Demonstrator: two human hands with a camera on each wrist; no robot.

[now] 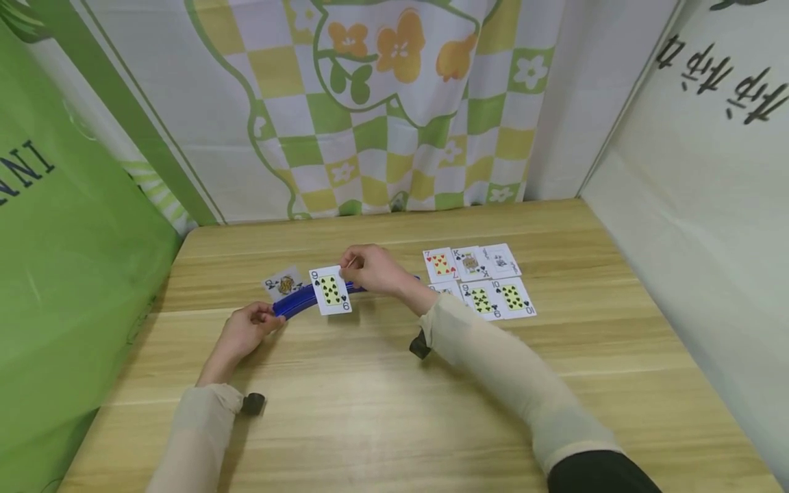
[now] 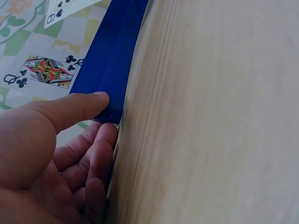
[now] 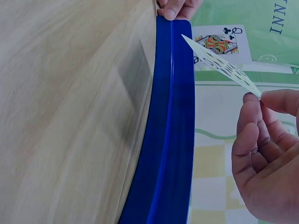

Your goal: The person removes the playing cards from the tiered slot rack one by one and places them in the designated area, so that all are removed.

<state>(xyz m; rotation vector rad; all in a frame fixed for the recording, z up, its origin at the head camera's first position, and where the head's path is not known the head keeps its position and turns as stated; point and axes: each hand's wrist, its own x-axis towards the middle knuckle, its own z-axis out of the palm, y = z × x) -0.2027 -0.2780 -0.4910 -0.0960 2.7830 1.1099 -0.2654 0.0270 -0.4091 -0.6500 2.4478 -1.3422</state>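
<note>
A long, curved blue card holder (image 1: 298,300) lies across the table, and my left hand (image 1: 246,330) grips its left end. In the left wrist view the thumb rests on top of the blue strip, with the fingertips at its end. Near that end a queen of clubs (image 3: 219,44) stands in the holder, its lower part hidden. My right hand (image 1: 377,270) pinches a black nine playing card (image 1: 331,291) by its upper right corner, in front of the holder in the head view. In the right wrist view this card tilts beside the blue strip, between thumb and fingers.
Two rows of face-up cards lie right of the holder, among them a seven of hearts (image 1: 440,264), a king (image 1: 471,263), a joker (image 1: 501,260), a nine (image 1: 481,300) and a ten (image 1: 513,298). My right forearm partly covers another. A patterned curtain (image 1: 382,137) hangs behind the table.
</note>
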